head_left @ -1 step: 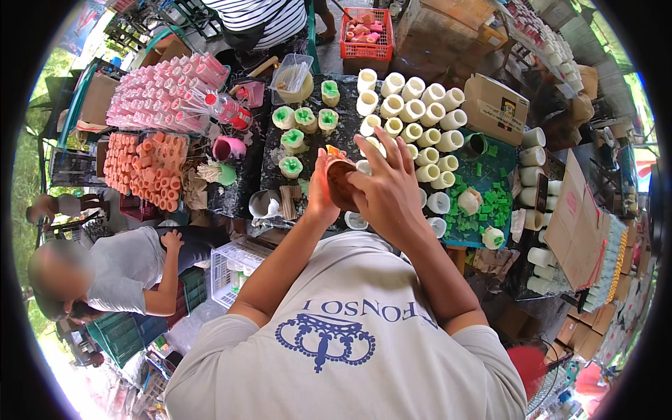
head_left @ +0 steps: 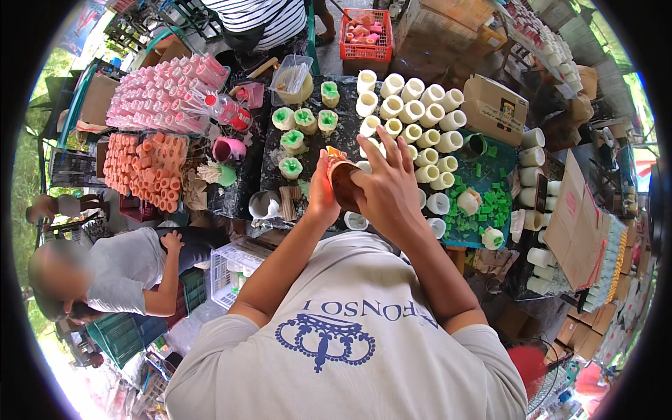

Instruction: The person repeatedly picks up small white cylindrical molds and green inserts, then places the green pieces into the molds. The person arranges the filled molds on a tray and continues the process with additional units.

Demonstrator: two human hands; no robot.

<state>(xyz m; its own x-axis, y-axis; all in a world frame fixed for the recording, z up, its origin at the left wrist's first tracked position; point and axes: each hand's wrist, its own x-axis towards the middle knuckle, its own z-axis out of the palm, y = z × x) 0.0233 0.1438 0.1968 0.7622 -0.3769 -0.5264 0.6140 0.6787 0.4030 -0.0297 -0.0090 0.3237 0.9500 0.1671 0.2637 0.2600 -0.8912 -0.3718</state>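
My left hand (head_left: 322,187) is closed around a reddish-brown cup-like piece (head_left: 345,189) with an orange and white patterned edge, held over the table's near edge. Against the brown part rests the thumb of my right hand (head_left: 392,183), whose other fingers are stretched out and spread. Just beyond my fingers stand rows of pale cream hollow cylinders (head_left: 413,110), several partly covered by the right hand. Pale molds with green in their tops (head_left: 290,166) are beyond and left of the left hand. What the piece is exactly, I cannot tell.
On the right lies a blue tray (head_left: 455,234) with small green pieces. Pink tubes (head_left: 164,94), orange pieces (head_left: 143,171) and a grey cup (head_left: 264,205) occupy the left. A seated person (head_left: 133,269) is at left. Cardboard boxes (head_left: 495,108) and a red crate (head_left: 366,45) are farther back.
The brown piece has shifted slightly right and turned a little in my left hand. My right fingers have moved slightly.
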